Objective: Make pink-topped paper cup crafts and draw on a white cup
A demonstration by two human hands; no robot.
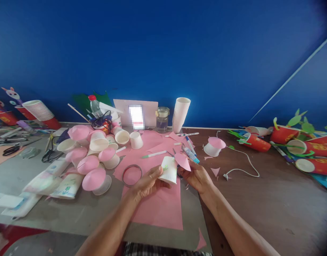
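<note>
In front of me, my left hand [150, 183] grips a white paper cup [169, 170] with small green marks on its side; the cup is tilted. A small pink paper cone [183, 162] is pinched in my right hand [198, 177], close to one end of the cup. Whether cone and cup touch I cannot tell. Under both hands lie pink paper sheets [155, 209]. Beyond them are a green marker [154, 154] and a glue tube [191, 155]. A roll of tape [132, 175] lies beside my left hand.
Several cups with pink cone tops [94, 179] crowd the left. At the back stand a cup stack [181, 113], a glass jar [162, 122] and a lit phone [137, 116]. A white cable [246, 175] and red cups [284, 134] are on the right.
</note>
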